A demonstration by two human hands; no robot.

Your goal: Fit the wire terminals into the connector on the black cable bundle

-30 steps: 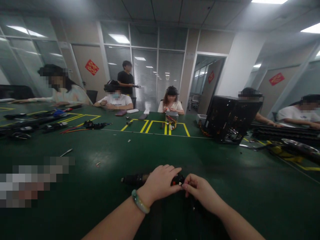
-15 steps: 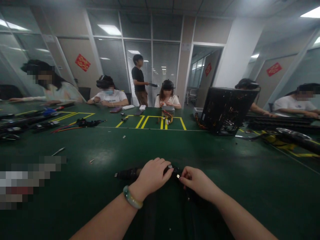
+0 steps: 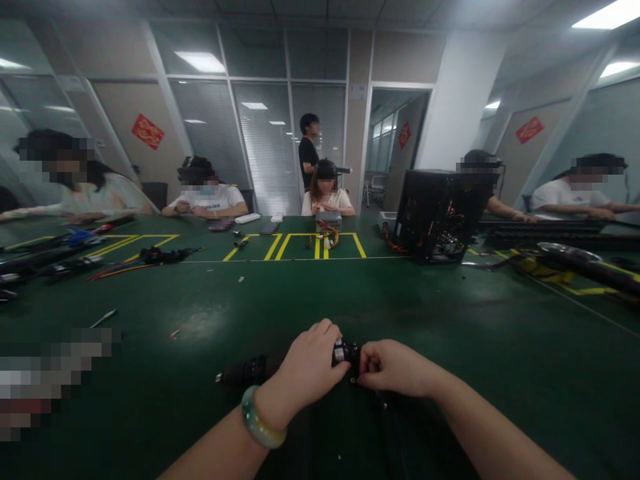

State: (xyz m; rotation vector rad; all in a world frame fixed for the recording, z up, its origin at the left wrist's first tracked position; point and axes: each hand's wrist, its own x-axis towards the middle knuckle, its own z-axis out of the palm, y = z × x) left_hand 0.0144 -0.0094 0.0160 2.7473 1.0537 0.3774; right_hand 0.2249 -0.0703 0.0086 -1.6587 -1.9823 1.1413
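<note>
My left hand (image 3: 309,366), with a green bangle on the wrist, is wrapped round a long black tool-like device (image 3: 250,370) that lies on the green table (image 3: 210,313). The device's left end sticks out past my fingers. My right hand (image 3: 395,367) is closed in a pinch at the device's right end, where a small silver and black part (image 3: 343,351) shows between the two hands. What the pinch holds is too small to name. A black mat or cloth lies under my forearms.
Several people sit round the table and one stands at the back. A black open computer case (image 3: 435,213) stands at the right. Black cables and tools (image 3: 165,254) lie at the left, yellow tape marks (image 3: 295,245) mid-table, small screws and a metal pin (image 3: 103,318) nearby.
The camera view has shifted. My left hand's grip has moved on the device, uncovering a silver part at its right end. The standing person has walked to the right.
</note>
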